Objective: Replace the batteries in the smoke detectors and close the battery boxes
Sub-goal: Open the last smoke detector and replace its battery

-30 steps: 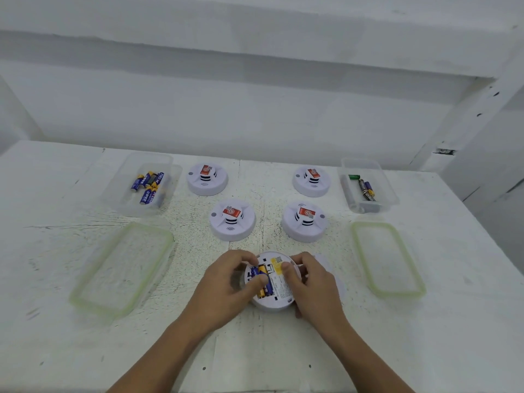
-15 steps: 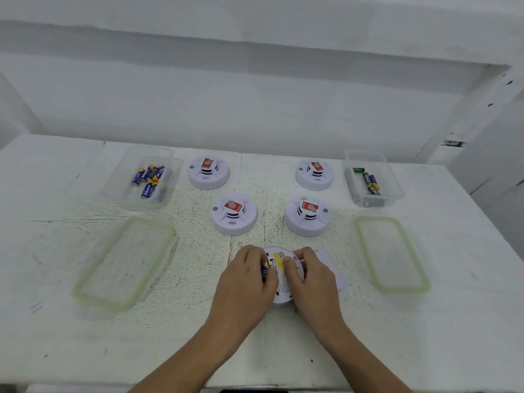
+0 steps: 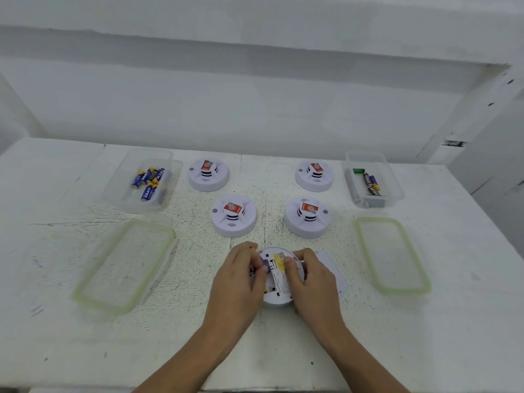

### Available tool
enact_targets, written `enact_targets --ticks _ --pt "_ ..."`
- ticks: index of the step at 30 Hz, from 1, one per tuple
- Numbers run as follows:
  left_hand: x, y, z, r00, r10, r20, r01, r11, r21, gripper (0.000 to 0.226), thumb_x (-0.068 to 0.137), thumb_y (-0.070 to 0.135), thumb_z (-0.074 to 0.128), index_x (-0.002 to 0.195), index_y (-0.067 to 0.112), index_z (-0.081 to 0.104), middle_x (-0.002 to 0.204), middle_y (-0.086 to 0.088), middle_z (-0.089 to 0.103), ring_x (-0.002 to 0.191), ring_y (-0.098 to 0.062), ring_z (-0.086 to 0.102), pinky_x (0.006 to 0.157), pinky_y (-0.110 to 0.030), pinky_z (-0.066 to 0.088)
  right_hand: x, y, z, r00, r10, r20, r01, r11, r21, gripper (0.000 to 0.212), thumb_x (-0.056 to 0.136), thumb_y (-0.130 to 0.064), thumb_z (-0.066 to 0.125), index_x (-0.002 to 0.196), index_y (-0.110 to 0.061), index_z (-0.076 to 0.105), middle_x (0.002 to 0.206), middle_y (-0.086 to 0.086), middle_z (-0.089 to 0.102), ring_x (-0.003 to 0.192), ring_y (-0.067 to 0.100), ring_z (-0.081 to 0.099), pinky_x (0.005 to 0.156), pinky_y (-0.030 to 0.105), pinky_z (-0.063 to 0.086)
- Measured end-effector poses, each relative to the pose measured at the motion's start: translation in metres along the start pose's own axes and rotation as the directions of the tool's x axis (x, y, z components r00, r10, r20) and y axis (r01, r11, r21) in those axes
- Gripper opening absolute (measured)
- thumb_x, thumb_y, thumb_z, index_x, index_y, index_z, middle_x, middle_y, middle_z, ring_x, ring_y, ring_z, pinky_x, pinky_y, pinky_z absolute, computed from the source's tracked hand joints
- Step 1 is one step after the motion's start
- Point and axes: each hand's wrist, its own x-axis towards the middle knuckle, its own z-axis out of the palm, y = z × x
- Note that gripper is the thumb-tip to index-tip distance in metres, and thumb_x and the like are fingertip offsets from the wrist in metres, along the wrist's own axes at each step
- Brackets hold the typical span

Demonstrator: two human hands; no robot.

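Observation:
A white smoke detector [image 3: 276,279] lies upside down near the table's front, its battery bay showing blue and yellow batteries. My left hand [image 3: 239,282] covers its left side, fingers pressing on a battery [image 3: 266,263]. My right hand [image 3: 310,279] grips its right side, thumb on the label. A white cover [image 3: 337,279] lies under my right hand, mostly hidden. Several other detectors stand upright beyond: near left [image 3: 234,215], near right [image 3: 307,217], far left [image 3: 208,174], far right [image 3: 314,175].
A clear box with blue batteries [image 3: 150,181] sits at the back left, its green-rimmed lid [image 3: 124,265] in front of it. At the back right a clear box [image 3: 371,180] holds mixed batteries, with its lid [image 3: 392,255] nearer me. A white wall stands behind the table.
My left hand has slid over the battery bay, hiding most of the batteries that were in plain view a second ago. The right hand stays on the detector. The camera view shifted slightly.

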Motion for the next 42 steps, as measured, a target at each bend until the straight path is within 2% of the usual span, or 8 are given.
enact_targets --ticks 4,12,20,23,27,32,36,42 --pt "0.002 -0.005 -0.008 1.000 0.004 -0.031 -0.006 0.996 -0.086 0.018 0.080 0.020 0.068 0.087 0.029 0.054 0.087 0.013 0.063 0.086 -0.004 0.059 0.074 -0.018 0.048 0.000 0.001 0.001 1.000 0.005 -0.017 -0.004 1.000 0.012 0.015 0.094 -0.033 0.052 0.087 -0.021 0.056 0.075 -0.010 0.060 0.071 0.005 0.057 0.061 0.019 0.042" --pt "0.010 -0.017 -0.030 0.999 0.030 0.043 -0.021 0.980 -0.199 0.012 0.077 0.028 0.071 0.087 0.035 0.069 0.083 0.013 0.064 0.079 -0.007 0.060 0.065 -0.011 0.044 -0.002 0.005 0.003 0.999 0.015 -0.051 -0.014 1.000 0.022 0.020 0.094 -0.042 0.049 0.090 -0.025 0.058 0.073 -0.011 0.061 0.067 0.009 0.060 0.057 0.030 0.051" --pt "0.112 -0.054 -0.135 0.901 -0.146 -0.408 0.161 0.987 0.002 0.019 0.088 0.028 0.065 0.081 0.013 0.055 0.065 0.004 0.059 0.057 -0.007 0.050 0.056 -0.021 0.037 -0.003 0.001 0.003 0.998 0.038 -0.053 -0.035 0.998 0.050 0.013 0.093 -0.038 0.052 0.083 -0.031 0.057 0.070 -0.011 0.064 0.063 0.006 0.059 0.054 0.020 0.046" --pt "0.158 -0.087 -0.162 0.902 -0.263 -0.342 0.373 0.874 0.312 0.021 0.089 0.027 0.060 0.085 0.008 0.056 0.076 -0.008 0.060 0.076 -0.028 0.051 0.066 -0.030 0.036 -0.004 -0.004 0.002 0.997 0.058 -0.044 -0.055 0.996 0.077 0.015 0.093 -0.035 0.052 0.081 -0.028 0.057 0.069 -0.011 0.064 0.071 -0.003 0.058 0.054 0.011 0.042" --pt "0.187 -0.113 -0.164 0.891 -0.395 -0.224 0.447 0.673 0.589 0.018 0.086 0.013 0.060 0.076 0.002 0.051 0.083 -0.018 0.061 0.072 -0.033 0.052 0.060 -0.033 0.041 -0.003 -0.006 0.003 0.996 0.086 -0.040 -0.083 0.994 0.068 0.014 0.093 -0.036 0.053 0.083 -0.027 0.058 0.070 -0.011 0.066 0.064 -0.001 0.059 0.054 0.012 0.044" --pt "0.197 -0.116 -0.160 0.882 -0.440 -0.168 0.438 0.636 0.636 0.025 0.080 0.001 0.058 0.063 0.006 0.041 0.071 -0.017 0.057 0.071 -0.036 0.064 0.059 -0.030 0.044 -0.003 -0.006 0.003 0.994 0.096 -0.043 -0.094 0.994 0.050 0.014 0.093 -0.036 0.052 0.085 -0.027 0.059 0.072 -0.013 0.065 0.068 0.000 0.060 0.052 0.013 0.040" --pt "0.199 -0.115 -0.156 0.880 -0.469 -0.071 0.397 0.647 0.651 0.029 0.080 -0.001 0.054 0.059 0.008 0.036 0.058 -0.008 0.042 0.051 -0.021 0.039 0.049 -0.022 0.028 -0.003 -0.006 0.005 0.994 0.103 -0.045 -0.101 0.994 0.045 0.014 0.093 -0.037 0.052 0.085 -0.027 0.059 0.073 -0.013 0.066 0.070 0.003 0.061 0.053 0.014 0.039" --pt "0.196 -0.117 -0.162 0.874 -0.476 -0.099 0.437 0.680 0.588 0.032 0.087 0.007 0.055 0.059 0.006 0.038 0.057 -0.011 0.045 0.049 -0.023 0.044 0.047 -0.022 0.029 0.000 0.000 0.009 0.993 0.102 -0.067 -0.101 0.995 0.021 0.013 0.092 -0.039 0.051 0.086 -0.029 0.058 0.075 -0.012 0.065 0.072 0.009 0.062 0.058 0.027 0.048"
